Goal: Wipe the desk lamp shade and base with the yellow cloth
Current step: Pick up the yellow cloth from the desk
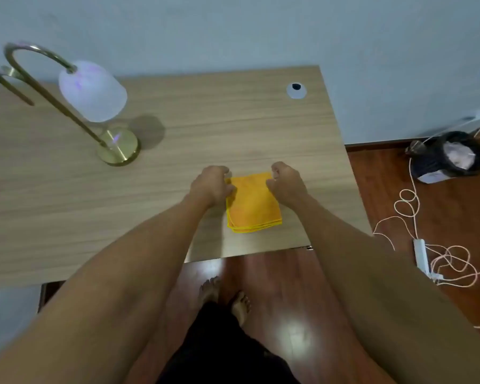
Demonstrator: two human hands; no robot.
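A folded yellow cloth (252,203) lies flat on the wooden desk (233,128), near its front edge. My left hand (211,187) has its curled fingers on the cloth's far left corner. My right hand (286,184) pinches the far right corner. The desk lamp stands at the far left of the desk. It has a frosted white shade (93,91), a curved brass arm (53,103) and a round brass base (119,146). Both hands are well to the right of the lamp and apart from it.
A round white cable grommet (296,90) sits near the desk's back right corner. To the right of the desk, on the wooden floor, are a black bin (449,157), a white power strip (421,254) and tangled cords (449,259). My bare feet (225,297) stand below the desk's front edge.
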